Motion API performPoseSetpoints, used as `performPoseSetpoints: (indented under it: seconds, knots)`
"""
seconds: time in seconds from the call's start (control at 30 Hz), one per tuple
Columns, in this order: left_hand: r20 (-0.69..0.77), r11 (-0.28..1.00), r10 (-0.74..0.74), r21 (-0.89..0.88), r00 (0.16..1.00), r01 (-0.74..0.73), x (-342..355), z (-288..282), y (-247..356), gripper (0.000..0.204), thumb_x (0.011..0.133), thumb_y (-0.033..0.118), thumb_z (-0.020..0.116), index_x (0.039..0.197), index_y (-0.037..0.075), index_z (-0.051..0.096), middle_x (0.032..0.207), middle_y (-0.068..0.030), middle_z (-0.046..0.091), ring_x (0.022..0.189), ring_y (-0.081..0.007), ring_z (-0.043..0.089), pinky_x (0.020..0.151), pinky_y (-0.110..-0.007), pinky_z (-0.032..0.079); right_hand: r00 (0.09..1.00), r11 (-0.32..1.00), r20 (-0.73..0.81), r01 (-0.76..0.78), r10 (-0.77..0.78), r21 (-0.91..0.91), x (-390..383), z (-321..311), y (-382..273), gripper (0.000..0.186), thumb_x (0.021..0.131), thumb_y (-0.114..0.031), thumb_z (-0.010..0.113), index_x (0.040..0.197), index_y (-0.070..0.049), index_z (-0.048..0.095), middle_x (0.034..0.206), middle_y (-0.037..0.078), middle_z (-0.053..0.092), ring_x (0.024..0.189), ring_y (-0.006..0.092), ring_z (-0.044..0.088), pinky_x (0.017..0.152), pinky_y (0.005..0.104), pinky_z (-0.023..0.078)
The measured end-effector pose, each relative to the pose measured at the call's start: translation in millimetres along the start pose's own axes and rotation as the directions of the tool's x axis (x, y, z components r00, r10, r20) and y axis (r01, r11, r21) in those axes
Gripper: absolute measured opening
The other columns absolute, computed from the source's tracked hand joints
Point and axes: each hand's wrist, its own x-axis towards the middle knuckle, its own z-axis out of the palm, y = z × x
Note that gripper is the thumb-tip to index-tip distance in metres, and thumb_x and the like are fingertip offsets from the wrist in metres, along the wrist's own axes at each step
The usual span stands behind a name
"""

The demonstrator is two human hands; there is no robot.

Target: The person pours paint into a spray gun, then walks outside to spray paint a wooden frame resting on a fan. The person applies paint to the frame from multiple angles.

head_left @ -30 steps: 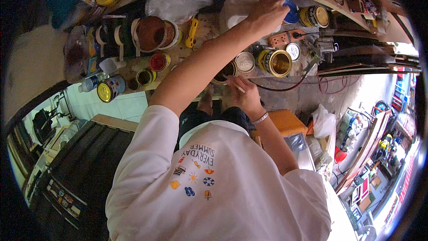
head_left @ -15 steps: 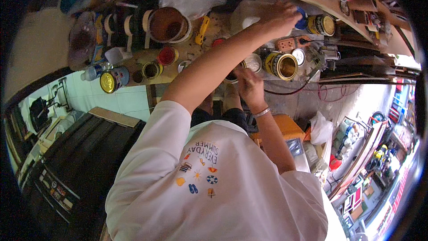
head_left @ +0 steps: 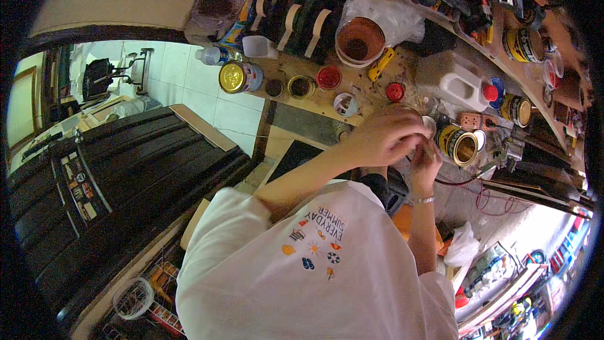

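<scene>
Over the front edge of the workbench (head_left: 321,97), my hands meet. The left hand (head_left: 391,137) is closed, its fingertips bent down against the right hand (head_left: 426,162). My right hand is closed too, with its fingers pointing up. What lies between them is hidden. Just behind the left fingertips shows part of a small pale round container (head_left: 429,126). To the right stands an open yellow-and-black can (head_left: 459,145) with a shiny inside. Farther back is a white jug (head_left: 450,79) with a red cap, beside a blue lid (head_left: 497,92).
Across the bench stand a brown-lined bucket (head_left: 360,41), a yellow cutter (head_left: 381,65), a red-filled can (head_left: 328,77), a gold-lidded can (head_left: 233,77) and tape rolls (head_left: 289,25). An orange power strip (head_left: 476,121) lies behind the open can. A shelf (head_left: 434,16) overhangs the back.
My left hand has come back from beside the jug and blue lid to meet my right hand. The whole view has turned, so the bench things appear farther right.
</scene>
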Motion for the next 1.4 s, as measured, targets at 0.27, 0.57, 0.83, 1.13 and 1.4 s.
performPoseSetpoints:
  seconds: [0.27, 0.57, 0.83, 1.13, 1.4]
  knots:
    - [-0.398, 0.794, -0.516, 0.11, 0.758, 0.598, -124, -87, -34, 0.019, 0.095, 0.015, 0.058, 0.109, 0.007, 0.069, 0.1, -0.0075, 0.072, 0.094, -0.0189, 0.066, 0.083, -0.033, 0.051, 0.999, 1.0, -0.05, 0.02, -0.019, 0.004, 30, -12, -48, 0.025, 0.087, 0.0, 0.062, 0.108, -0.009, 0.071, 0.102, 0.014, 0.071, 0.087, 0.0319, 0.068, 0.077, 0.0409, 0.056]
    - [-0.789, 0.84, -0.516, -0.389, 0.334, 0.377, -160, -228, -119, 0.025, 0.095, 0.013, 0.059, 0.117, 0.002, 0.06, 0.114, -0.007, 0.066, 0.104, -0.0186, 0.063, 0.09, -0.033, 0.051, 0.999, 0.996, -0.05, 0.0, -0.005, -0.089, 20, -6, -35, 0.021, 0.087, -0.004, 0.063, 0.107, -0.008, 0.068, 0.1, 0.016, 0.07, 0.085, 0.0338, 0.068, 0.07, 0.0436, 0.056]
    - [-0.829, 0.855, -0.512, -0.468, 0.225, 0.224, -135, -366, -222, 0.031, 0.097, 0.019, 0.054, 0.123, 0.002, 0.054, 0.12, -0.0125, 0.061, 0.113, -0.0243, 0.057, 0.097, -0.037, 0.046, 0.971, 0.982, -0.157, -0.188, 0.182, -0.025, 17, 1, -52, 0.022, 0.086, 0.0, 0.062, 0.105, -0.009, 0.068, 0.099, 0.013, 0.07, 0.084, 0.0337, 0.069, 0.069, 0.0401, 0.057]
    - [-0.712, 0.753, -0.658, -0.616, 0.245, 0.233, -94, -378, -232, 0.042, 0.097, 0.025, 0.054, 0.132, 0.002, 0.049, 0.13, -0.0144, 0.053, 0.117, -0.0269, 0.053, 0.104, -0.04, 0.043, 0.88, 0.932, -0.321, -0.361, 0.35, 0.028, 19, 8, -63, 0.017, 0.089, -0.002, 0.062, 0.102, -0.008, 0.071, 0.096, 0.013, 0.071, 0.082, 0.0322, 0.069, 0.07, 0.0392, 0.056]
    - [-0.615, 0.667, -0.744, -0.704, 0.261, 0.244, -97, -396, -254, 0.041, 0.1, 0.028, 0.05, 0.132, 0.003, 0.048, 0.13, -0.0148, 0.05, 0.117, -0.027, 0.052, 0.103, -0.039, 0.045, 0.935, 0.984, -0.307, -0.178, 0.178, 0.031, 25, 29, -84, 0.015, 0.094, -0.01, 0.063, 0.097, 0.002, 0.071, 0.082, 0.014, 0.07, 0.065, 0.0206, 0.066, 0.06, 0.031, 0.051]
